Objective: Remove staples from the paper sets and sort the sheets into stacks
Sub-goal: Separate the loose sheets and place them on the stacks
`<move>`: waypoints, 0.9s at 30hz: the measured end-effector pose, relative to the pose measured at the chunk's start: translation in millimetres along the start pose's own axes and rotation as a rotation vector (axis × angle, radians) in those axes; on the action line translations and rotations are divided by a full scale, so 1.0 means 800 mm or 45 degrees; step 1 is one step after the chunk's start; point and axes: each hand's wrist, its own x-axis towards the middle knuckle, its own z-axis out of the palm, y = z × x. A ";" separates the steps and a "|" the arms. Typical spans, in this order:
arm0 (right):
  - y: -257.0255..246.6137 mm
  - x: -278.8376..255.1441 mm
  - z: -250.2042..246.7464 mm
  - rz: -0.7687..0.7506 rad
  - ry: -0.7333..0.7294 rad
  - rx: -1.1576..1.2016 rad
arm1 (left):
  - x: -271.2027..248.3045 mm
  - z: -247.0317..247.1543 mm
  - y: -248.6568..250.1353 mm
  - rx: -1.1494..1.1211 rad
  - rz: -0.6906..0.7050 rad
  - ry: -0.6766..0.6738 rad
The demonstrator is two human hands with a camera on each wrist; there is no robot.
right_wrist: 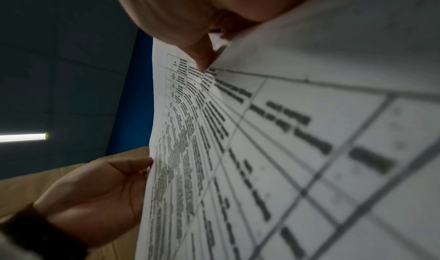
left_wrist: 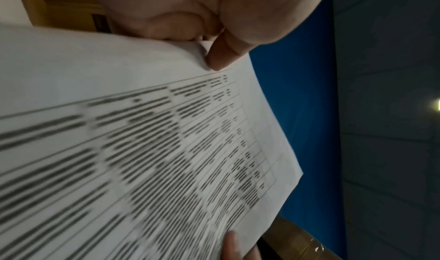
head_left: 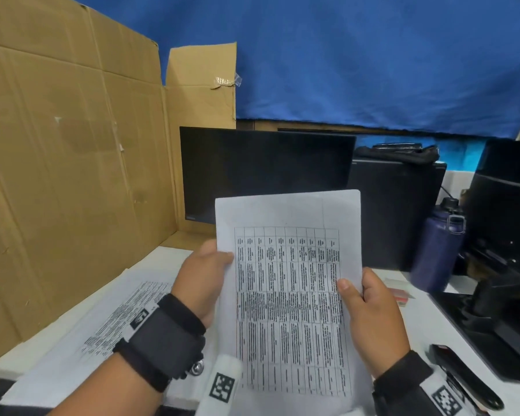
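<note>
Paper sheet (head_left: 288,295) printed with a table stands nearly upright in front of me, clear of the white surface (head_left: 427,319). My left hand (head_left: 203,280) pinches its left edge, thumb on the printed face and the other digits hidden behind; the grip is clamped on the page. My right hand (head_left: 370,316) pinches the right edge the same way, thumb (head_left: 347,288) on the front. A stack of printed pages (head_left: 108,322) lies flat on the surface below my left wrist. A black tool (head_left: 463,376) lies beside my right wrist.
</note>
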 end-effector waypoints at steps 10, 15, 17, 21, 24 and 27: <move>0.024 -0.025 -0.010 0.130 -0.089 0.058 | -0.012 0.007 0.009 0.112 0.086 -0.026; 0.006 -0.013 -0.015 0.075 -0.047 0.043 | -0.021 -0.001 -0.009 0.217 0.155 -0.032; -0.003 -0.006 -0.017 0.017 0.008 0.022 | -0.028 -0.002 -0.016 0.285 0.171 -0.028; -0.008 -0.004 -0.015 -0.104 0.064 -0.056 | -0.040 -0.002 -0.033 0.249 0.107 -0.012; -0.003 -0.013 -0.008 -0.075 0.084 -0.079 | -0.044 0.000 -0.050 0.169 0.014 -0.008; 0.008 -0.020 0.000 -0.051 0.075 -0.138 | -0.044 0.002 -0.063 0.194 -0.006 -0.054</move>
